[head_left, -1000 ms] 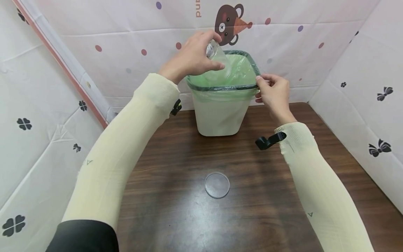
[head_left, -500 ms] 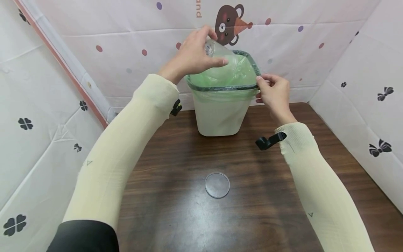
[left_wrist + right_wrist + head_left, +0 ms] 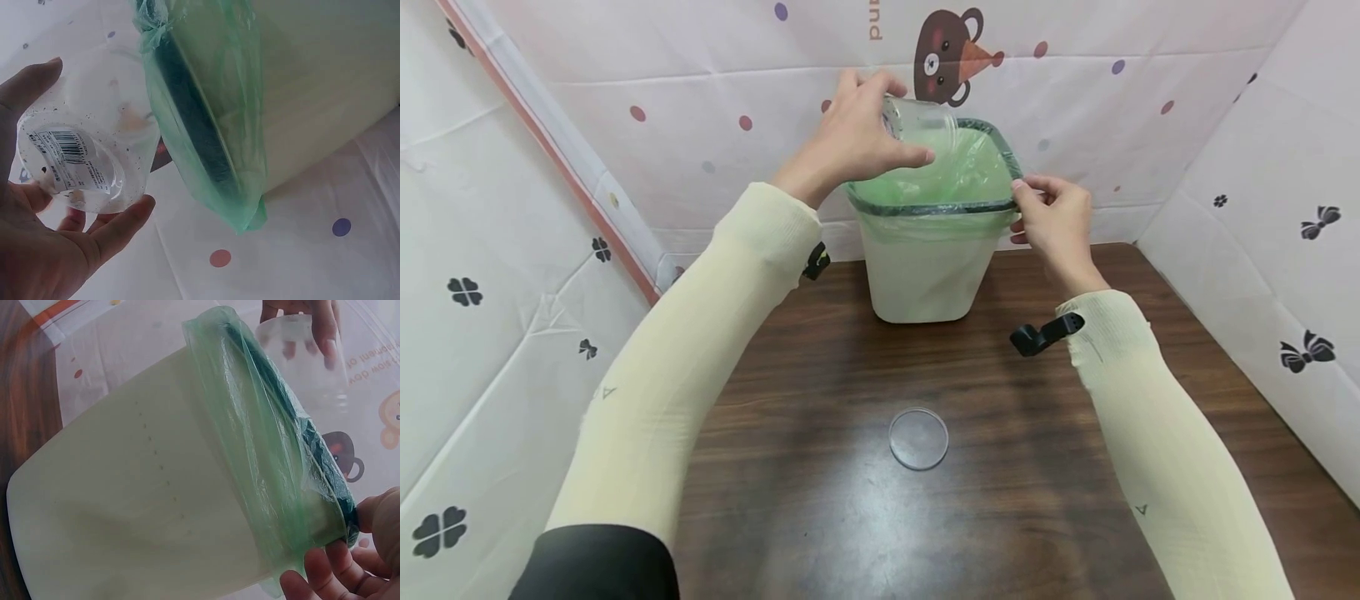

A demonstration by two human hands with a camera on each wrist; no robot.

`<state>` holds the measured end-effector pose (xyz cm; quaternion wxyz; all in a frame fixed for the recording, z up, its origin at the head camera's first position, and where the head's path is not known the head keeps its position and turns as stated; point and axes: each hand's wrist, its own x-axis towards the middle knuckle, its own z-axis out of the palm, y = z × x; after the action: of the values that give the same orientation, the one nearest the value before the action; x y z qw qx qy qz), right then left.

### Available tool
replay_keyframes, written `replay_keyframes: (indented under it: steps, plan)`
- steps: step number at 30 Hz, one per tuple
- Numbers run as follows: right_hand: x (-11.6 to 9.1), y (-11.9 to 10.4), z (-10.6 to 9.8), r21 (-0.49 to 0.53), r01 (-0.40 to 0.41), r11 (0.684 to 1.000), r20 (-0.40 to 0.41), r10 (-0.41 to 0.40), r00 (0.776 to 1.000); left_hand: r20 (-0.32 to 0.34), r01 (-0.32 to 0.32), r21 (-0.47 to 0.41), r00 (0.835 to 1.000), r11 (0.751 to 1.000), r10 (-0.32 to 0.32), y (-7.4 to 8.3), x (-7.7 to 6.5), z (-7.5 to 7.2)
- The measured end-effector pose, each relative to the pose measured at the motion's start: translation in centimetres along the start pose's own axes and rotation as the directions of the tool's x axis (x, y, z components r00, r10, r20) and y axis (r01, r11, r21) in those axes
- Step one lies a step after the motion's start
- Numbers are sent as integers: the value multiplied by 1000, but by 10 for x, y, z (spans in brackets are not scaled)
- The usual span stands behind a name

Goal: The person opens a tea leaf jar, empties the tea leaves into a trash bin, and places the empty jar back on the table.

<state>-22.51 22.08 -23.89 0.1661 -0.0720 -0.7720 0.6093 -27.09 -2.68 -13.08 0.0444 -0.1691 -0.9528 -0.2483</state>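
A clear plastic jar (image 3: pixel 917 121) is tipped on its side over the bin, its mouth facing right. My left hand (image 3: pixel 861 133) holds it round the base, where a barcode label (image 3: pixel 72 156) and small dark specks show. Below it stands a pale trash bin (image 3: pixel 925 275) with a dark green rim, lined with a green plastic bag (image 3: pixel 250 425) folded over the edge. At the bin's right corner, my right hand (image 3: pixel 1054 217) pinches the rim and bag between thumb and fingers. The bottom of the bin's inside is hidden.
A round clear lid (image 3: pixel 918 438) lies flat on the dark wooden table (image 3: pixel 820 500), nearer than the bin. Behind the bin hangs a patterned cloth wall (image 3: pixel 737 50), with more printed walls at both sides.
The jar has turned from mouth tilted down into the bin to nearly level, as my left hand shifted slightly left. My right hand stays on the rim.
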Motion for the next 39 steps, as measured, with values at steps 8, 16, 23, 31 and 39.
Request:
replay_keyframes:
  steps: [8,16,23,31,39]
  plan:
    - [-1,-1,-1,-7,2,1000,-2,-2,1000,-34,-36,-44,999,998,35,-7,-10,-1]
    - [-2,1,-2,-25,4,1000,-3,-5,1000,-76,-98,-103,993,990,90,-16,-15,2]
    - [-3,0,-3,-31,5,1000,-7,-5,1000,-144,-125,-167,984,978,101,-26,-21,4]
    - [-2,1,1,-50,16,999,-11,-17,1000,-164,-129,-168,981,977,102,-30,-27,6]
    - [-3,-3,3,-74,11,997,-13,-12,1000,-138,-121,-177,986,977,97,-29,-34,8]
